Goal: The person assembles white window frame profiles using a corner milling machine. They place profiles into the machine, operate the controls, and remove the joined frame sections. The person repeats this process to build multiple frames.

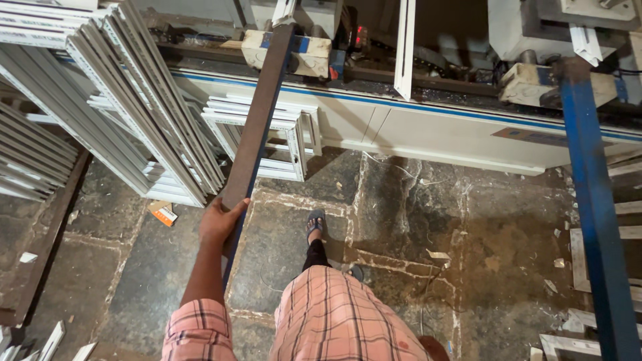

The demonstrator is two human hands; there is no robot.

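Observation:
My left hand (219,220) grips the near end of a long dark brown metal bar (257,120). The bar slopes up and away from me, and its far end rests on a pale block (314,57) on the long white machine (428,130) at the back. My right hand is out of view. My foot in a sandal (315,226) stands on the stone floor just right of the bar.
Stacks of white window profiles (134,100) lean at the left, and small white frames (267,144) stand against the machine. A blue metal arm (592,200) slopes down at the right. White offcuts (568,344) and an orange scrap (162,212) litter the floor.

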